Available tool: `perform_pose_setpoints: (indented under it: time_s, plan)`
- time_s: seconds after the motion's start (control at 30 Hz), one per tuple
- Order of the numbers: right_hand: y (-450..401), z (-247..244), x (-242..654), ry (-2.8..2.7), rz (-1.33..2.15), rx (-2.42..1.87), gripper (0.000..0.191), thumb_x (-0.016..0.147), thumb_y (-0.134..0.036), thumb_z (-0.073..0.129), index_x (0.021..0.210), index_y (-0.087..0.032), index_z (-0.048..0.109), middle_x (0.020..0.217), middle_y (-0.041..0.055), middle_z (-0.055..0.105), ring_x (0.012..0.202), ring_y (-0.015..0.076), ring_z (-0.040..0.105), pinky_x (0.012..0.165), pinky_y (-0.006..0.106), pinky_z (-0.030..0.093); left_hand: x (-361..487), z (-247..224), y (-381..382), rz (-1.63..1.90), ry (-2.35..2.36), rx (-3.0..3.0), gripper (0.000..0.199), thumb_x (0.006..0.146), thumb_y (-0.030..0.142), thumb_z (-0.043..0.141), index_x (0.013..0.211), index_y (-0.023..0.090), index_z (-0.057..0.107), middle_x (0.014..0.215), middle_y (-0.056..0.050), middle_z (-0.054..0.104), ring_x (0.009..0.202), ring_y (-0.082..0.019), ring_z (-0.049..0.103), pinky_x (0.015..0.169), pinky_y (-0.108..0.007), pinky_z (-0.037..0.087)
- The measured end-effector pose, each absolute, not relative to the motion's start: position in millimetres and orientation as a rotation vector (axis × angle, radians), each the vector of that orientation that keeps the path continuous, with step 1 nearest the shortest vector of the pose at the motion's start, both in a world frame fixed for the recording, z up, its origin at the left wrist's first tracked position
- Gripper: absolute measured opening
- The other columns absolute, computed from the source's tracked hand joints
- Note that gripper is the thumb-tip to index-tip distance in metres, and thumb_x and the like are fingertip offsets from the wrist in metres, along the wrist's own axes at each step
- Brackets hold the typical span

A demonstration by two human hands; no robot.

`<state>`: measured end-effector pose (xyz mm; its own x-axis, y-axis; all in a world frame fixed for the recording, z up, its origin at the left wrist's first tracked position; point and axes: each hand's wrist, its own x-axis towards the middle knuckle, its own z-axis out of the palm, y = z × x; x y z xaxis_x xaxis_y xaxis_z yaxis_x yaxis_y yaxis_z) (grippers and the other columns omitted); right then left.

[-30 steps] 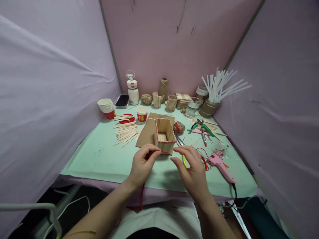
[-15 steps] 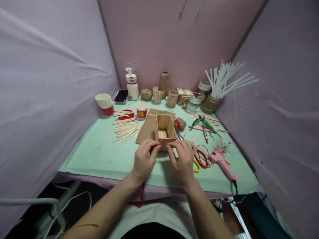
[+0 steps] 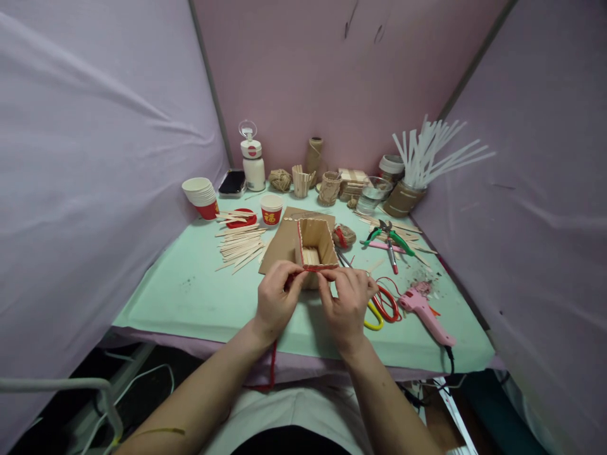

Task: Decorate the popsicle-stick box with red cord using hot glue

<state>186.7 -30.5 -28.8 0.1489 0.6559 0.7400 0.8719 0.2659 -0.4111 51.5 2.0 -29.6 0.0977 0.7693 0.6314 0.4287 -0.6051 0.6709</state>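
Note:
A small open box (image 3: 323, 235) built of craft sticks stands in front of me, with a red line along its rim. My left hand (image 3: 276, 296) pinches a red cord (image 3: 274, 366) at the box's near edge. The cord's loose part hangs over the table's front edge toward my lap. Opposite it, my right hand (image 3: 346, 303) pinches the same cord, thumb against forefinger. Between the two pinches the short stretch of cord lies along the near rim. My fingers hide part of the box's front wall.
Right of my hands lie red-and-yellow-handled scissors (image 3: 374, 316), a pink glue gun (image 3: 429, 316) and green-handled pliers (image 3: 389, 237). Loose craft sticks (image 3: 241, 246) spread at left. Cardboard (image 3: 275, 249) lies beside the box. Paper cups (image 3: 272, 210) and a glass bowl of water (image 3: 373, 196) stand behind.
Both hands have moved slightly up toward the box. The cord between them, earlier stretched just in front of the rim, now sits against it.

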Motion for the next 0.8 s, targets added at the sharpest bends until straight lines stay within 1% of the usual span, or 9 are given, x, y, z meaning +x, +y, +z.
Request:
perform_pose_setpoints:
  time_s: [0.3, 0.37, 0.47, 0.53, 0.6, 0.7, 0.8]
  plan:
    - [-28.4, -32.1, 185.3, -1.543, -0.377, -1.439, 0.011, 0.092, -0.029, 0.061, 0.086, -0.021, 0.065, 0.082, 0.0013, 0.071, 0.084, 0.0207, 0.055, 0.083, 0.039, 0.027, 51.8, -35.3, 7.1, 1.593, 1.143, 2.114, 0.003, 0.09, 0.018, 0.06, 0.087, 0.018, 0.061, 0.079, -0.001, 0.062, 0.071, -0.011, 0.057, 0.064, -0.022, 0.045]
    - [-28.7, -31.8, 185.0, -1.542, -0.381, -1.442, 0.01, 0.092, -0.029, 0.061, 0.086, -0.022, 0.065, 0.082, 0.0014, 0.071, 0.084, 0.021, 0.055, 0.083, 0.039, 0.027, 51.0, -36.7, 7.8, 1.603, 1.153, 2.116, 0.001, 0.089, 0.019, 0.06, 0.09, 0.018, 0.061, 0.08, 0.0, 0.062, 0.07, -0.011, 0.057, 0.063, -0.022, 0.045]
    - [-28.1, -31.3, 185.1, -1.543, -0.383, -1.441, 0.01, 0.092, -0.029, 0.062, 0.086, -0.022, 0.065, 0.083, 0.0014, 0.071, 0.084, 0.0211, 0.055, 0.083, 0.039, 0.027, 49.4, -37.1, 9.5, 1.58, 1.172, 2.141, 0.017, 0.09, 0.02, 0.059, 0.107, 0.019, 0.059, 0.086, -0.001, 0.064, 0.073, -0.012, 0.059, 0.065, -0.022, 0.047]
    - [-27.3, -31.3, 185.5, -1.541, -0.384, -1.44, 0.008, 0.092, -0.028, 0.062, 0.087, -0.022, 0.065, 0.083, 0.0014, 0.071, 0.084, 0.0212, 0.055, 0.083, 0.04, 0.027, 48.0, -35.6, 11.3, 1.527, 1.16, 2.196, 0.029, 0.092, 0.02, 0.056, 0.121, 0.02, 0.055, 0.092, -0.003, 0.064, 0.077, -0.013, 0.06, 0.068, -0.024, 0.049]
    - [-26.6, -31.7, 185.8, -1.539, -0.382, -1.44, 0.007, 0.092, -0.027, 0.062, 0.087, -0.022, 0.065, 0.083, 0.0013, 0.071, 0.084, 0.0212, 0.055, 0.083, 0.04, 0.027, 46.3, -33.1, 13.6, 1.463, 1.122, 2.273, 0.034, 0.094, 0.019, 0.052, 0.128, 0.021, 0.051, 0.095, -0.004, 0.064, 0.082, -0.014, 0.061, 0.073, -0.026, 0.051]
    - [-25.7, -32.4, 186.0, -1.537, -0.376, -1.439, 0.006, 0.091, -0.027, 0.063, 0.087, -0.023, 0.065, 0.083, 0.0012, 0.071, 0.085, 0.0214, 0.055, 0.084, 0.04, 0.027, 43.5, -28.7, 17.0, 1.375, 1.036, 2.383, 0.032, 0.096, 0.018, 0.049, 0.128, 0.02, 0.052, 0.095, -0.005, 0.062, 0.087, -0.016, 0.061, 0.078, -0.028, 0.052]
    - [-25.0, -32.4, 185.9, -1.532, -0.376, -1.434, 0.006, 0.091, -0.026, 0.063, 0.088, -0.023, 0.065, 0.083, 0.0014, 0.071, 0.085, 0.0215, 0.055, 0.084, 0.04, 0.027, 41.5, -25.3, 19.7, 1.329, 0.99, 2.417, 0.027, 0.096, 0.017, 0.049, 0.122, 0.018, 0.056, 0.093, -0.005, 0.06, 0.085, -0.015, 0.06, 0.077, -0.027, 0.051]
